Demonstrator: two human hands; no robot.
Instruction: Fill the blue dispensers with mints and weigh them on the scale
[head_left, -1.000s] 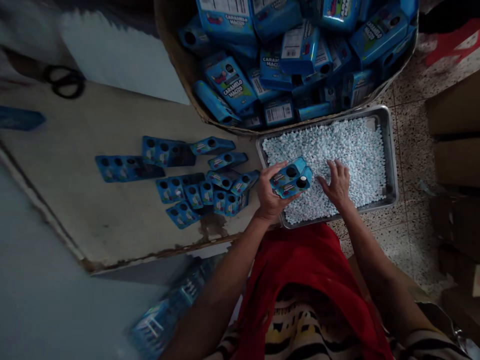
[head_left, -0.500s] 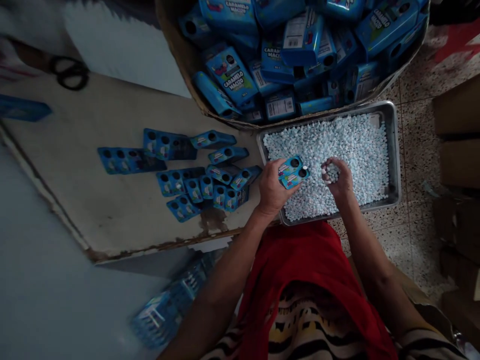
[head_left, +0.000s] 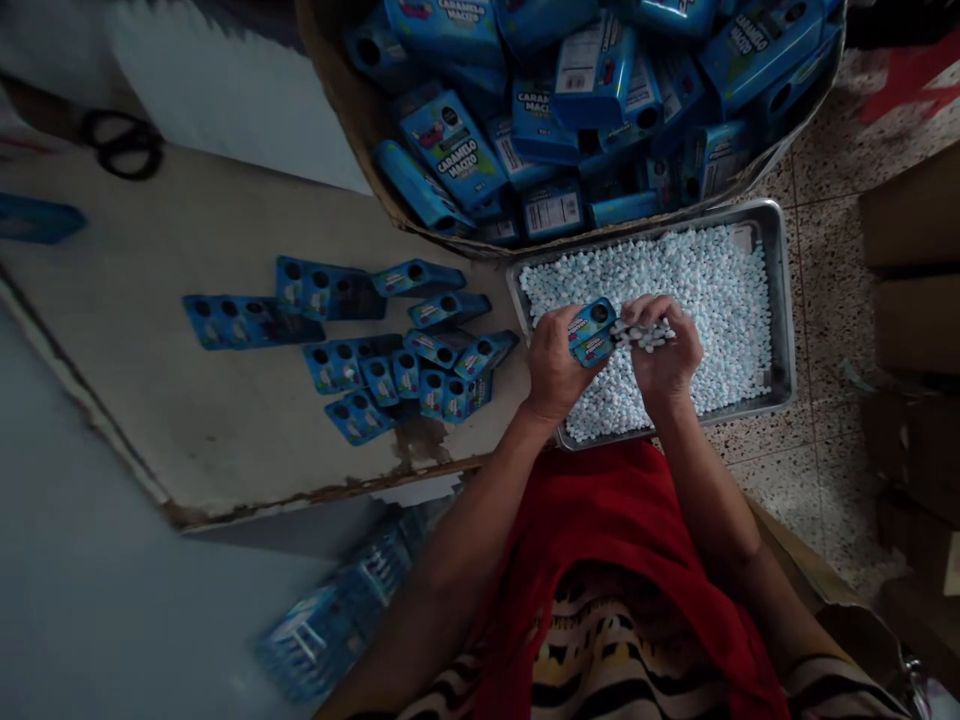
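Observation:
My left hand [head_left: 553, 362] grips a small blue candy box [head_left: 591, 332] above the near left part of a metal tray [head_left: 781, 300]. The tray is filled with small white and pale blue candies [head_left: 705, 290]. My right hand [head_left: 664, 352] is cupped round a handful of those candies [head_left: 642, 335], held right against the box's open end. Both hands hover over the tray.
A large round basket [head_left: 352, 95] of filled blue boxes sits behind the tray. Several flat and folded blue boxes [head_left: 390, 355] lie on the worn board [head_left: 187, 420] to the left. Black scissors [head_left: 120, 150] rest at far left. Cardboard cartons [head_left: 911, 300] stand on the floor at right.
My right hand went from lying flat on the candies to scooping up a handful and bringing it left to the box. The left hand stayed over the tray with the box.

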